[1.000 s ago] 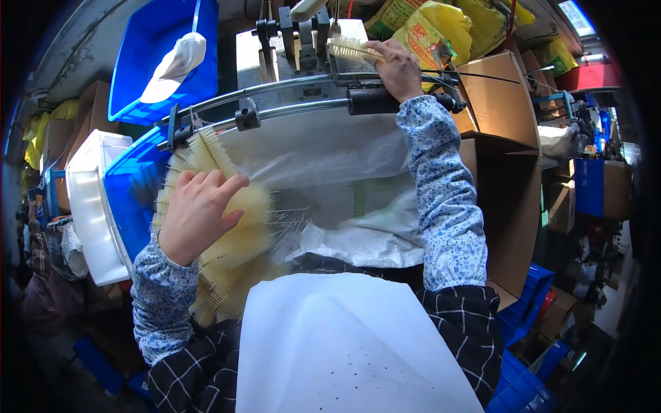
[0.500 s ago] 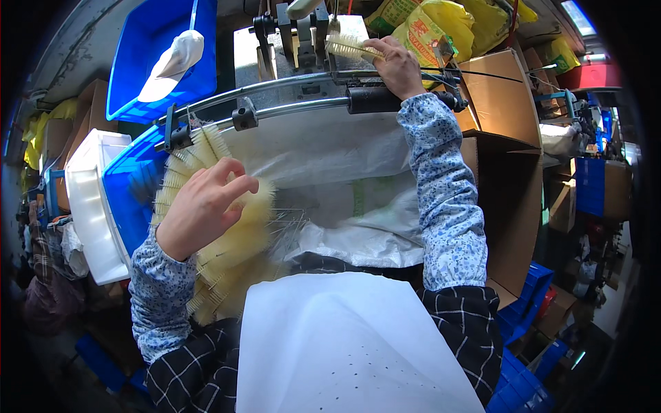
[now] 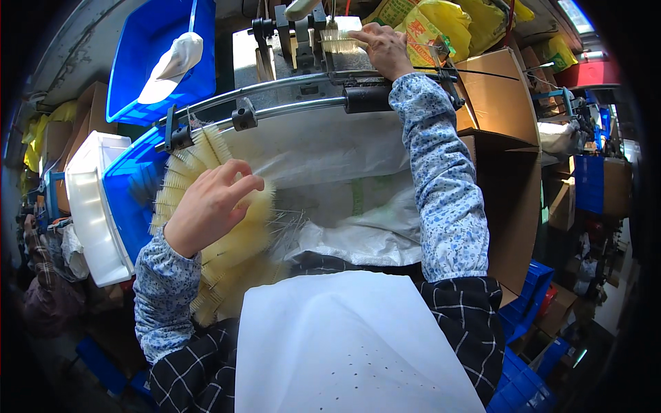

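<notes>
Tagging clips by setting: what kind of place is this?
Likely a small brush-making workshop: the left hand rests on a pile of pale bristle brushes, the right hand feeds one into a metal machine, with blue bins around.

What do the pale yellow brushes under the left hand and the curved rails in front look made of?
Brushes: apparently stiff plastic bristles, translucent pale yellow with a slight sheen, splaying straight out; the left hand rests on them. Curved rails: metal by the look, grey with bright glints, carrying dark clamps. The right hand holds a small clear-bristled brush, likely plastic too.
</notes>
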Demonstrator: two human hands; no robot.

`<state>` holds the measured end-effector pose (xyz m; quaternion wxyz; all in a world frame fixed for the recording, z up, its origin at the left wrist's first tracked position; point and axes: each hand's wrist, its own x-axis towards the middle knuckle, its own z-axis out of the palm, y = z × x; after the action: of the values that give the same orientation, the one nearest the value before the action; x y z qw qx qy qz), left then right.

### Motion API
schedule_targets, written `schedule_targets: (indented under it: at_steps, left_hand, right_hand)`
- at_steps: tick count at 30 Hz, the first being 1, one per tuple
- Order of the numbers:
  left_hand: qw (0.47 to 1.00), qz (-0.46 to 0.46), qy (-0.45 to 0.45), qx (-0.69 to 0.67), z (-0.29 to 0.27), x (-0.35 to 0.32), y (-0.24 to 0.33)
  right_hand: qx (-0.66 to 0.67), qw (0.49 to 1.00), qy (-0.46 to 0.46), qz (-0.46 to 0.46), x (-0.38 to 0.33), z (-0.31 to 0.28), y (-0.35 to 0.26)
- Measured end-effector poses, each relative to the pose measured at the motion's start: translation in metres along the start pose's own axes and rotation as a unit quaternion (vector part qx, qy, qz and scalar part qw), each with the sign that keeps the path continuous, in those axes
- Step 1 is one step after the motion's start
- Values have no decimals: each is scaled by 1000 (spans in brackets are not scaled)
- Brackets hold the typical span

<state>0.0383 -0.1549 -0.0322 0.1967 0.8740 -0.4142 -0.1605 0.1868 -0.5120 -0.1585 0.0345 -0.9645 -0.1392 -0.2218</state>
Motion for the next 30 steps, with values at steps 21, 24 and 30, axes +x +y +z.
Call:
schedule_targets:
  at_steps: [21,24,30]
  left_hand:
    - [994,13,27,-103,-8,-4,-3]
    - [996,7,45,-78,-8,-8,-7]
    - [995,-7,53,-87,-17,-17,-8]
  right_hand:
    - [33,977,-26,207,-43,-34,10]
    - [87,972,-18,217,-41,-25,7]
    - [105,976,24,190,-34,-18,-10]
